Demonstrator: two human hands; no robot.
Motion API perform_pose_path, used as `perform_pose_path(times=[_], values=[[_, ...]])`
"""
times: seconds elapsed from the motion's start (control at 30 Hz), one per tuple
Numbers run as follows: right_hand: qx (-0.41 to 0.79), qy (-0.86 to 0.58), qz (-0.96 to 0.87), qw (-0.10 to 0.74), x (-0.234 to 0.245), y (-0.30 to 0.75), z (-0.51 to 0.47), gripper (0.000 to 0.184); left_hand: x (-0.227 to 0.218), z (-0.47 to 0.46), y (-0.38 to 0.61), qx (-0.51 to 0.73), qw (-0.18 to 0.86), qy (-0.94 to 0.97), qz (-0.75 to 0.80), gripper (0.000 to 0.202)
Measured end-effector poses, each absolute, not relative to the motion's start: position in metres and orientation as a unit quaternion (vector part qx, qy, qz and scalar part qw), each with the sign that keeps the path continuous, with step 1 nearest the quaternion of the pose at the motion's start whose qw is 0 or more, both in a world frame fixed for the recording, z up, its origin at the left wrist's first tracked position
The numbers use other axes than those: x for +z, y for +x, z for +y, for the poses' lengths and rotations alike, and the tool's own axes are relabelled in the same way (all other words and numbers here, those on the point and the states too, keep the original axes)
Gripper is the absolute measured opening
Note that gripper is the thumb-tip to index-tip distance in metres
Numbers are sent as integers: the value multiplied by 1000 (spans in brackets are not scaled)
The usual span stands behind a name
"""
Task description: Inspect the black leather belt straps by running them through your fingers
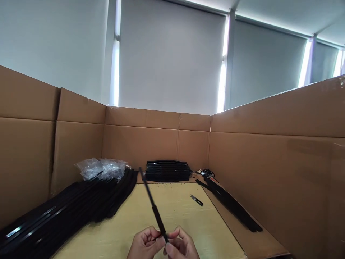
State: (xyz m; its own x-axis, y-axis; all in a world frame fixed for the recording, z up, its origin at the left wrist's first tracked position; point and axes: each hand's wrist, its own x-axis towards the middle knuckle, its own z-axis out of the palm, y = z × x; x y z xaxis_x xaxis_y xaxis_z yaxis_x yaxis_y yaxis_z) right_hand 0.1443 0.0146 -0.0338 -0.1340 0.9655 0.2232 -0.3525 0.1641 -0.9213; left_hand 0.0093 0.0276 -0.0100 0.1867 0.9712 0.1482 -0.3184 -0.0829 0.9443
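My left hand (145, 244) and my right hand (182, 247) are close together at the bottom of the view, and both pinch a long, thin black strip (154, 208). The strip rises from my fingers and slants up and left over the pale wooden tabletop (194, 230). Its lower end is hidden inside my fingers. A pair of small black-handled thread snips (196, 200) lies on the wood, to the right of the strip and beyond my hands.
A large pile of black strips (81, 205) covers the left side, with crumpled clear plastic (101, 169) behind it. A stack of black strips (167, 171) lies at the back. A further bundle (229, 203) lies at right. Cardboard walls (140, 144) surround the table.
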Motion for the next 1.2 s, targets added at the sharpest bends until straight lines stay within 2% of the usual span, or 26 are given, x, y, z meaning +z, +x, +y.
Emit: perform_pose_path(times=[0.13, 0.23, 0.43, 0.57, 0.87, 1.03, 1.13, 1.2], values=[[578, -337, -506, 544, -32, 148, 4, 66, -3, 17, 8, 528, 602, 488, 348, 50], [550, -365, -474, 583, -29, 145, -6, 59, 2, 7, 8, 548, 572, 481, 374, 48], [608, -335, -474, 542, -19, 140, -18, 59, 6, -5, 12, 538, 556, 497, 394, 48], [570, -325, -495, 569, -12, 142, -23, 49, 3, -5, 11, 528, 556, 509, 391, 43], [623, -290, -457, 565, -7, 147, -22, 35, -2, -2, 9, 547, 562, 489, 383, 37], [641, -284, -506, 502, -5, 153, -15, 50, -4, -3, 7, 531, 604, 473, 359, 40], [635, -289, -559, 448, 1, 153, -13, 46, -4, -3, 5, 509, 630, 466, 355, 42], [614, -294, -580, 446, 5, 152, -14, 39, -3, -3, 4, 504, 640, 459, 355, 43]])
